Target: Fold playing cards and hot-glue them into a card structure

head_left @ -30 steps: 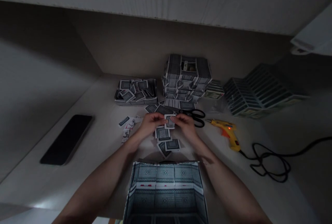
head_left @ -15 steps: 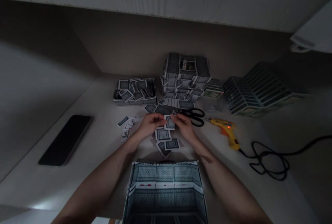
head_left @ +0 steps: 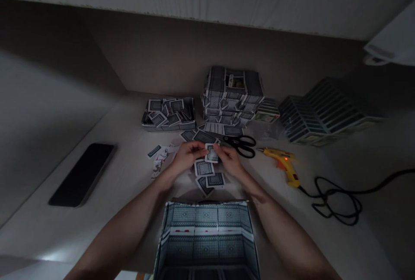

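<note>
A small playing card (head_left: 212, 153) with a dark patterned back and white border is held upright between both hands. My left hand (head_left: 188, 155) pinches its left edge. My right hand (head_left: 228, 158) grips its right side, the thumb over the upper corner. Just below lie more playing cards: one (head_left: 204, 168) flat under the held card, and another (head_left: 215, 180) overlapping a tilted one. Nearest me stands an open box (head_left: 206, 215) whose inner walls are lined with the same cards.
Black scissors (head_left: 244, 146) lie right of my hands, and beyond them a yellow glue gun (head_left: 283, 163) with a lit red light and a coiled cord (head_left: 337, 202). Behind are a card-built structure (head_left: 233, 98) and a tray of cards (head_left: 168, 127). A phone (head_left: 82, 175) rests at left.
The held card has tilted very slightly between my fingers. Both hands stay in nearly the same place, and the other things have not moved.
</note>
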Demonstrator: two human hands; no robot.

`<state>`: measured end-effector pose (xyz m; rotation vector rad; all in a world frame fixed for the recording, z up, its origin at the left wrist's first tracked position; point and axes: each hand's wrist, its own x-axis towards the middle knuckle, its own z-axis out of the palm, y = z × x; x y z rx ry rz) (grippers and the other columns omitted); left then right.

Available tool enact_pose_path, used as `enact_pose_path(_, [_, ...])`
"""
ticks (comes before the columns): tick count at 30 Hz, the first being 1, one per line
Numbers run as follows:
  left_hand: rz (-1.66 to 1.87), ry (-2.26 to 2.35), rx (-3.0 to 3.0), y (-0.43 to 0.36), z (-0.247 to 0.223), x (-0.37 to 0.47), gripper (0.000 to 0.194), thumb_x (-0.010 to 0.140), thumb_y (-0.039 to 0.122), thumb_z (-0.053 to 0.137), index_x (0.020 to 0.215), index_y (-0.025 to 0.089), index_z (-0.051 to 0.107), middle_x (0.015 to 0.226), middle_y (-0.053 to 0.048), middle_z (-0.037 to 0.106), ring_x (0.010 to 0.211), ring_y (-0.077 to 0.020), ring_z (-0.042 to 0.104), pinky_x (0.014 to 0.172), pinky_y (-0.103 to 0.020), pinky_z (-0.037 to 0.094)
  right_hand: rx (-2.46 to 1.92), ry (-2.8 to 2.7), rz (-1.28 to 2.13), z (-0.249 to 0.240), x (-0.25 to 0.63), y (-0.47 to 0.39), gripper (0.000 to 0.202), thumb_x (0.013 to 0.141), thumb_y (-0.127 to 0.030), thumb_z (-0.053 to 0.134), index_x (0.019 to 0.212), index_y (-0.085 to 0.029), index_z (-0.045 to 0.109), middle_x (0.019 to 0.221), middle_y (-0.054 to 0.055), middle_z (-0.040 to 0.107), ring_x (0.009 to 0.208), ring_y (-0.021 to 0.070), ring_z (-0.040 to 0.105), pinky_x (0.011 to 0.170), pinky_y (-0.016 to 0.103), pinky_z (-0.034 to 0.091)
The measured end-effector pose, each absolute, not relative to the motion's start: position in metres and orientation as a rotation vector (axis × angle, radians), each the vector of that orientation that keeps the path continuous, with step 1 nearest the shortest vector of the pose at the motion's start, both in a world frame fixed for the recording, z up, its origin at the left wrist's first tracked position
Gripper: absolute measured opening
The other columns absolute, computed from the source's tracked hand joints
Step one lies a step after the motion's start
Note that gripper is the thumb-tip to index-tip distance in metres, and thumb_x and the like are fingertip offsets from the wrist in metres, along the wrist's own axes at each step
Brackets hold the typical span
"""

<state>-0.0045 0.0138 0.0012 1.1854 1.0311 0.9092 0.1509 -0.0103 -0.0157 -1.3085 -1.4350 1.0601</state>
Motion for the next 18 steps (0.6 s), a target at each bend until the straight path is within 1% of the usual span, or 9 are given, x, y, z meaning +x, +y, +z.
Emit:
enact_pose_path(2, [0.928,1.047,1.164,0.0139,0.0018,-0.0055,0.025,0.055,0.034,0.072,0.064,0.013,0.062,0.057,0.002,0.060,0.051,-0.0088,0.051,0.051,-0.020,0.041,-1.287,-1.504,1.120,-0.0148,0.1521,-0.0108,0.050,0.078,-0.057,0.042,0.045,-0.019,0.047,0.046,-0.001,0.047,0.048,0.0109,0.043,0.049,0.024,0.033])
enact_pose_path(4, [0.943,1.067,1.169,0.0140,0.0022,-0.0060,0.025,0.054,0.034,0.072,0.064,0.013,0.062,0.057,0.003,0.059,0.052,-0.0086,0.051,0.051,-0.020,0.040,-1.286,-1.556,1.134,-0.0151,0.1525,-0.0110,0.050,0.080,-0.055,0.040,0.046,-0.019,0.049,0.045,-0.001,0.050,0.047,0.0113,0.045,0.050,0.024,0.035])
enact_pose_path(10, [0.965,1.100,1.200,0.0136,0.0013,-0.0040,0.026,0.055,0.036,0.071,0.062,0.014,0.060,0.056,0.003,0.057,0.051,-0.0089,0.049,0.050,-0.020,0.038,-1.364,-1.532,1.030,-0.0155,0.1496,-0.0103,0.046,0.079,-0.051,0.044,0.045,-0.020,0.050,0.041,-0.002,0.052,0.041,0.0114,0.045,0.044,0.024,0.034])
enact_pose_path(14, [1.011,1.098,1.160,0.0131,0.0008,-0.0031,0.027,0.055,0.036,0.071,0.065,0.015,0.060,0.058,0.003,0.057,0.052,-0.0091,0.049,0.051,-0.021,0.038,-1.338,-1.590,0.988,-0.0152,0.1509,-0.0097,0.048,0.080,-0.050,0.044,0.043,-0.020,0.047,0.041,-0.002,0.049,0.042,0.0110,0.045,0.046,0.023,0.034])
enact_pose_path(18, [1.049,1.098,1.156,0.0122,-0.0004,-0.0035,0.023,0.056,0.032,0.071,0.066,0.015,0.060,0.058,0.004,0.055,0.053,-0.0083,0.048,0.052,-0.020,0.038,-1.310,-1.639,1.016,-0.0195,0.1527,-0.0077,0.041,0.082,-0.047,0.043,0.051,-0.021,0.052,0.044,-0.003,0.050,0.045,0.0121,0.048,0.050,0.024,0.035])
